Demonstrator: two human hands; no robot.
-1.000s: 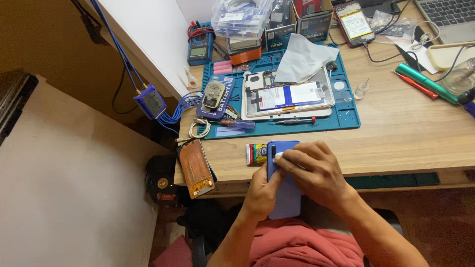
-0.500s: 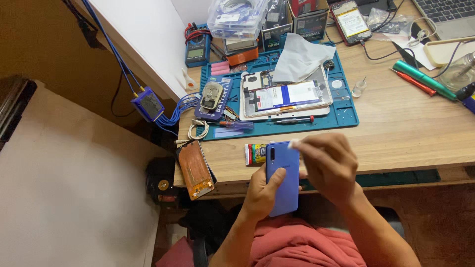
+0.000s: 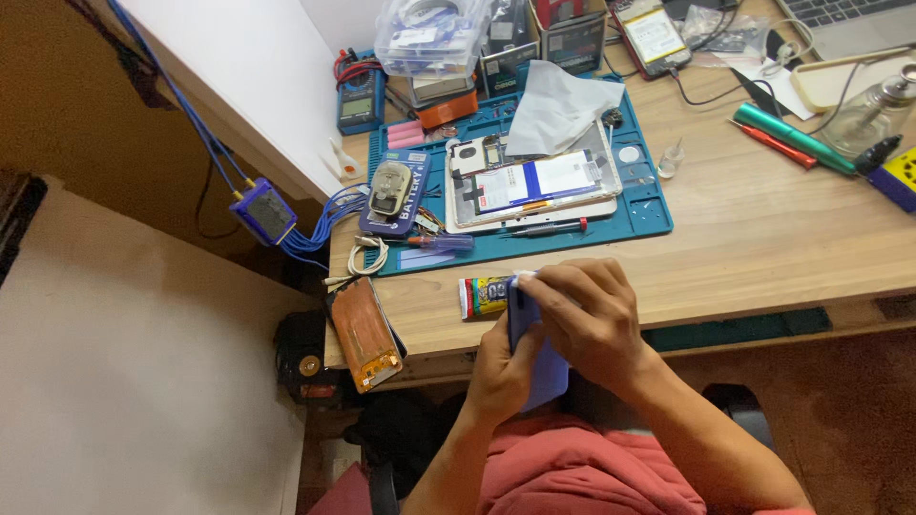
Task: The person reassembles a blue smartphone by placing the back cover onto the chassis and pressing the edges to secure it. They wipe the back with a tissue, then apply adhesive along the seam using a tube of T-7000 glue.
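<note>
The left hand point(image 3: 501, 367) clasps a blue phone point(image 3: 534, 367) from below, just off the desk point(image 3: 763, 257) edge, to keep it steady. The right hand point(image 3: 587, 319) lies closed over its top end, fingers pressing there; a small tube point(image 3: 484, 296) sits just beside

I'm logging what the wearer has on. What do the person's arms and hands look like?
Both forearms are bare, with no sleeves reaching them. The left hand and right hand wear no gloves; no watch or ring shows. A red garment covers the body below.
</note>
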